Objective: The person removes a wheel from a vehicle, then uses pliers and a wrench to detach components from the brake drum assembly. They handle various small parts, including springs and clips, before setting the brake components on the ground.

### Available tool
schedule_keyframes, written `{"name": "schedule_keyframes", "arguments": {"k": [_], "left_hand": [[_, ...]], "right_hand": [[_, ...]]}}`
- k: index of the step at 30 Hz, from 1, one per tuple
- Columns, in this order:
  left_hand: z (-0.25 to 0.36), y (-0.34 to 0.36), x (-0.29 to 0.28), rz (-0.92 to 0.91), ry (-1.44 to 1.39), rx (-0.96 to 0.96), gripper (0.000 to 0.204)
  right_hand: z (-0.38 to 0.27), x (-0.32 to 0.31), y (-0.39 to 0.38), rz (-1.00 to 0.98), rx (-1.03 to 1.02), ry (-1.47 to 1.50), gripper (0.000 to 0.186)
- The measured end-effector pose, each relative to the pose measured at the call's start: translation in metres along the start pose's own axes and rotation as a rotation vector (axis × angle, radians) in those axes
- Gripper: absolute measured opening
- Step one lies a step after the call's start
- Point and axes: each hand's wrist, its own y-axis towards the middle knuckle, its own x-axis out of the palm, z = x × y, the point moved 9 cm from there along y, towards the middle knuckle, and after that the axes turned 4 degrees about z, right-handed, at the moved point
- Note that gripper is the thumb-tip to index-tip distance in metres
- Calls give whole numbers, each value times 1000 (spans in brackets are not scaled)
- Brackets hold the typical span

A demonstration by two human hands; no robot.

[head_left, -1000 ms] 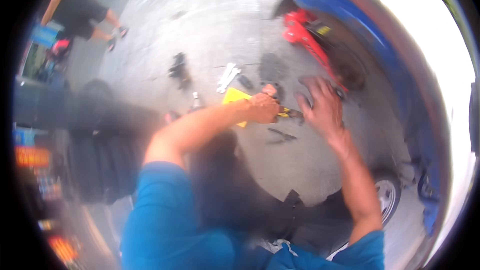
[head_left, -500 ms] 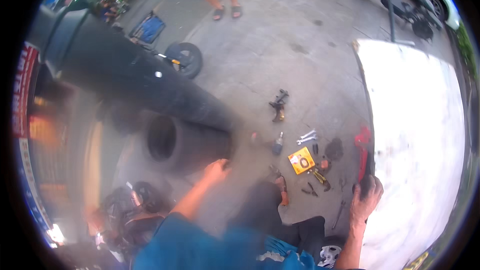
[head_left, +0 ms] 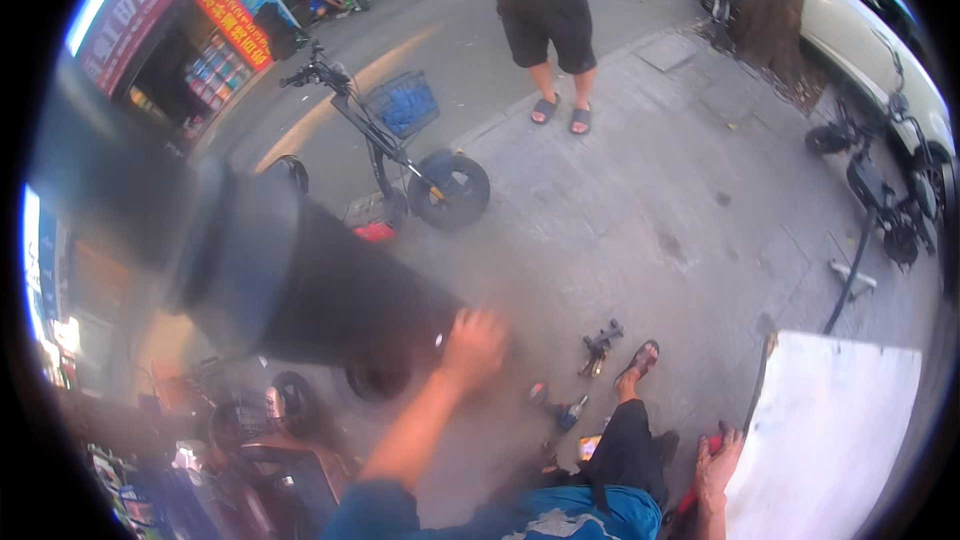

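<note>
My left hand rests against the lower part of a thick dark grey pole, its fingers loosely extended and slightly blurred. At the left edge of a large white board, my right hand is closed over the edge. A long red object shows beside its fingers, mostly covered. Between my hands, on the pavement, lie a blue-and-dark power tool, a black tool-like part and a yellow box, partly hidden by my leg.
My sandalled foot is planted beyond the tools. A person in dark shorts stands ahead. A bike with a blue-lined basket is at the left. A tree trunk, a parked white car and a dark scooter stand at the right.
My view has tilted up, bringing more of the street and the standing person into sight. My leg now covers most of the tools. Both hands stay by the pole and the board.
</note>
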Motion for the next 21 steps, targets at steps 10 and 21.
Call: {"name": "schedule_keyframes", "arguments": {"k": [10,21], "left_hand": [[-25,-11,43,-257,192,-539,24],[-190,85,130,-282,-192,-1419,32]], "right_hand": [[-90,107,270,-346,-108,13,43],[-441,264,421,-756,-546,205,43]]}}
